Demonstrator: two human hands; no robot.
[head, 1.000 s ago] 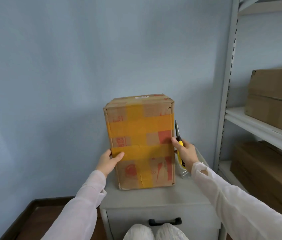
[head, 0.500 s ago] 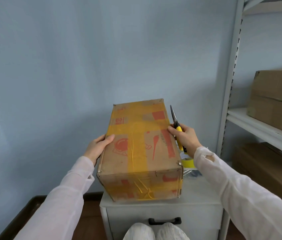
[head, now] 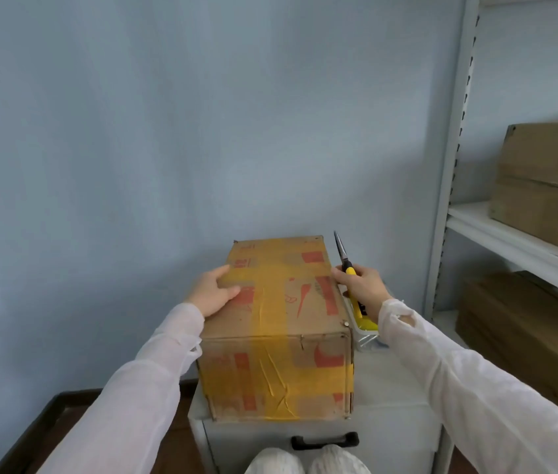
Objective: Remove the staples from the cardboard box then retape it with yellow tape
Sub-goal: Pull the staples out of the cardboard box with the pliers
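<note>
The left hand lies flat on top of the cardboard box, which lies on its side on the grey cabinet. The right hand grips the pliers at the box's right edge. Press down so the box cannot slide, then pull each staple straight out, slowly, so nothing tears.

The cardboard box hides most of the clear tray behind it.
</note>
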